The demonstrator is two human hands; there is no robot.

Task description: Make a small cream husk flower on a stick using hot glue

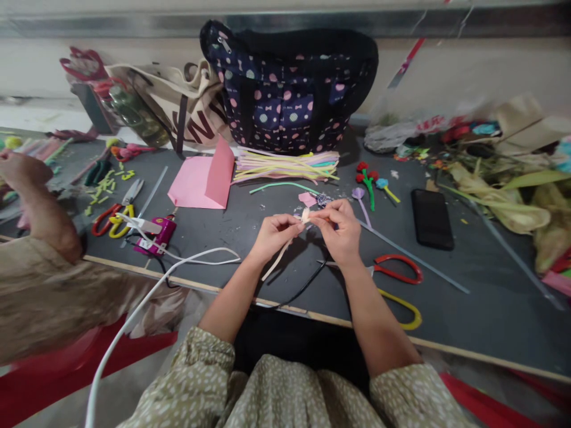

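Observation:
My left hand [274, 235] and my right hand [339, 229] meet over the dark table [468, 309], both pinching a thin cream paper strip [277, 261]. The strip's upper end is rolled between my fingertips, and its loose tail hangs down under my left hand. Small pink and glittery scraps [314, 199] lie just beyond my fingers. Red-handled scissors [397, 268] and a yellow-handled pair [404, 309] rest right of my right wrist.
A polka-dot bag [289, 89] stands at the back with a stack of pastel strips [285, 164] and pink paper [200, 178] before it. A black phone [432, 219], small paper flowers [368, 178], a pink glue gun [156, 235] and another person's arm [40, 208] surround me.

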